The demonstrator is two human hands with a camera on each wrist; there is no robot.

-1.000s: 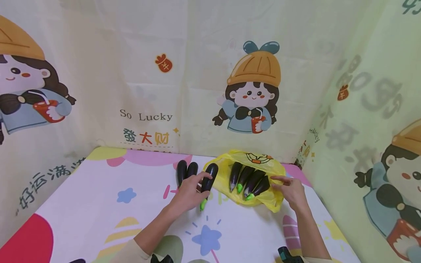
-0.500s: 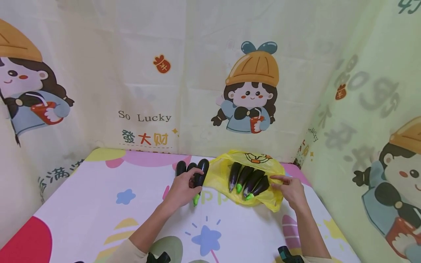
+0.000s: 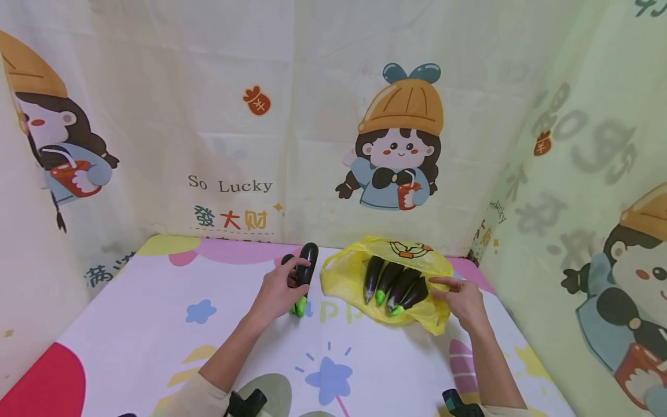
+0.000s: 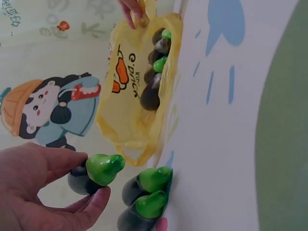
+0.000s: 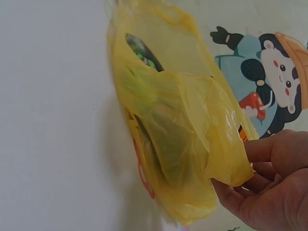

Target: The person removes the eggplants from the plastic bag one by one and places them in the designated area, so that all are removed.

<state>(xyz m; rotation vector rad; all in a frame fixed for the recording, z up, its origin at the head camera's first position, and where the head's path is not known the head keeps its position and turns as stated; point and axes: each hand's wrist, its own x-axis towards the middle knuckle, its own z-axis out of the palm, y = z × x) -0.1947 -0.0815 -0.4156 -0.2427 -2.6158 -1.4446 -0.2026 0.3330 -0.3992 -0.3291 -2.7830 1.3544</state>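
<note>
A glossy dark eggplant (image 3: 310,258) with a green stem end (image 4: 103,169) is pinched between the thumb and fingers of my left hand (image 3: 272,294). It is raised over two more eggplants (image 4: 150,185) lying side by side on the table, mostly behind that hand in the head view. To the right lies a yellow plastic bag (image 3: 339,272), its mouth spread towards me. Several eggplants (image 3: 401,286) rest inside in a row, green ends facing out. My right hand (image 3: 461,298) pinches the bag's right edge, as the right wrist view (image 5: 276,175) of the hand confirms.
A white table cover (image 3: 250,347) with coloured prints lies under everything. Printed cloth walls (image 3: 312,145) stand behind and at both sides, with the bag close to the back one. Dark wrist devices (image 3: 247,402) show at the bottom edge.
My left hand has carried the eggplant leftward, away from the bag, to over the two lying eggplants. The right hand stays at the bag's edge, and the bag's contents look the same.
</note>
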